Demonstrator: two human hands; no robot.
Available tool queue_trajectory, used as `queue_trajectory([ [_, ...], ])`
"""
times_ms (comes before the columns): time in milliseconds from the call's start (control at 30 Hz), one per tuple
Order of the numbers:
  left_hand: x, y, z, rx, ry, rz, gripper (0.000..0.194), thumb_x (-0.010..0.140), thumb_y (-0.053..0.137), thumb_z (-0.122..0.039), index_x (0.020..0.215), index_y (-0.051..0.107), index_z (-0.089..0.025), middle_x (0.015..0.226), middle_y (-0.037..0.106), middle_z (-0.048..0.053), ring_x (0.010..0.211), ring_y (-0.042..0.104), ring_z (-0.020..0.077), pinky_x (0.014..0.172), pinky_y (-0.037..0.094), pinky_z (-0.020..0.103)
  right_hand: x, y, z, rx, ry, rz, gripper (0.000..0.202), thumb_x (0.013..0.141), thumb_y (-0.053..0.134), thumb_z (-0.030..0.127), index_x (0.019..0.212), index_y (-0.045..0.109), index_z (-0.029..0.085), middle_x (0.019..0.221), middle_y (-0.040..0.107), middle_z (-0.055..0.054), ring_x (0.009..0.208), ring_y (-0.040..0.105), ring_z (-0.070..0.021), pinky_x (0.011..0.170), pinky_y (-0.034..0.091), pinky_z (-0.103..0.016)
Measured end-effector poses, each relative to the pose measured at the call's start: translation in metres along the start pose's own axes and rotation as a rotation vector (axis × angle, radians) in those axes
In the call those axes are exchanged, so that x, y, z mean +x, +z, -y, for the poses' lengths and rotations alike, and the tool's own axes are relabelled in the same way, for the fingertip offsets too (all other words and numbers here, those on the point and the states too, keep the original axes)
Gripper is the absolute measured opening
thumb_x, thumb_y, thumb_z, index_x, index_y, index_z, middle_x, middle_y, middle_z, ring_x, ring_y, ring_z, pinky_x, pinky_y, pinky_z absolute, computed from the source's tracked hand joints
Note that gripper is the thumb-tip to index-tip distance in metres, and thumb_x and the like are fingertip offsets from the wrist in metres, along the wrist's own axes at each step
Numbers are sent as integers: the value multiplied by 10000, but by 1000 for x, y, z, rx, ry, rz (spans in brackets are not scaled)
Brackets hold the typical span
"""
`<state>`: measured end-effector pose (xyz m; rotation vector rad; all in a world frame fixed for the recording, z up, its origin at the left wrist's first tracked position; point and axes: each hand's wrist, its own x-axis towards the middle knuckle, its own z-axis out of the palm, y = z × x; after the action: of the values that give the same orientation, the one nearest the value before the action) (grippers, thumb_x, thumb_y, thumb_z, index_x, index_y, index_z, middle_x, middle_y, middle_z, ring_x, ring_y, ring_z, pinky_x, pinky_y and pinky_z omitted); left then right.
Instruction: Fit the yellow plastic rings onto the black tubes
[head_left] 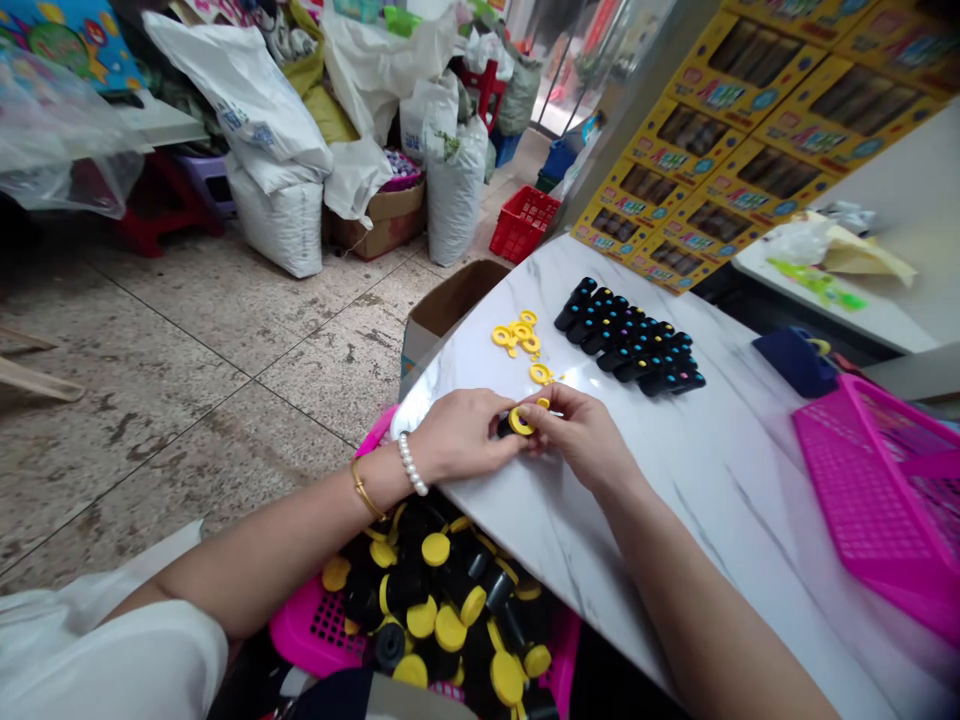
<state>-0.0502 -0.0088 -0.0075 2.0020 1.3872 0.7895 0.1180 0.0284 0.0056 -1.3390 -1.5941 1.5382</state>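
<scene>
My left hand is closed around a small black piece whose end shows beside a yellow ring. The fingers of my right hand pinch the yellow ring against that black piece, over the white marbled table. Several loose yellow rings lie on the table just beyond my hands. To their right stand rows of black pieces with coloured dots on top. On my lap side, a pink basket holds many black cylinders with yellow caps.
Stacked yellow boxes rise at the table's far edge. A pink basket is at the right, beside a dark blue object. An open carton stands beyond the table's left edge. White sacks and a red crate are on the floor.
</scene>
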Motion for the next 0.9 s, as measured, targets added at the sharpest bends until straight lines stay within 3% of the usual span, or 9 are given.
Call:
queue_trajectory([
  [133,3,-5,2,-266,-102,119,461,917,360,-459,779,682,-159,568,573,-17,493,473,95,493,314,212,0,-3,-1,-25,49,93,283,774,661,431,833,529,188,575,583,41,411,539,-93,403,436,-205],
  [267,6,-3,2,-347,-223,129,489,909,380,-466,614,589,-138,487,524,-17,441,449,73,458,319,186,1,-3,3,15,94,129,270,809,627,428,812,488,197,538,604,20,425,586,-124,423,474,-226],
  [400,8,-4,-3,-414,-274,137,467,910,386,-482,650,568,-140,484,507,-28,408,429,55,425,327,164,3,-4,8,-9,32,70,243,800,649,375,792,492,190,612,627,-2,469,621,-134,429,474,-217],
  [533,-1,0,-3,-397,-280,161,448,923,352,-487,810,618,-144,518,512,-37,388,422,60,399,327,171,0,0,1,-119,-54,34,186,833,588,351,793,494,195,543,546,53,388,530,-91,372,383,-187],
  [667,-7,11,-1,-239,-136,-13,387,812,603,-436,1108,596,-188,652,580,-36,553,523,93,537,411,201,3,-4,-5,-198,-137,16,214,815,594,380,768,547,177,496,492,72,391,428,-67,373,317,-181],
  [767,-9,20,-2,-104,-45,-149,308,805,629,-366,1051,621,-181,732,613,-7,639,545,113,629,428,231,5,-14,-2,-27,-68,83,283,792,605,430,753,605,150,535,530,43,452,464,-76,435,384,-199],
  [900,-12,26,-3,40,26,-205,203,824,599,-300,986,648,-188,768,596,15,709,541,136,675,417,247,6,-24,0,263,55,204,317,743,662,430,814,641,122,636,590,2,518,515,-82,504,454,-220],
])
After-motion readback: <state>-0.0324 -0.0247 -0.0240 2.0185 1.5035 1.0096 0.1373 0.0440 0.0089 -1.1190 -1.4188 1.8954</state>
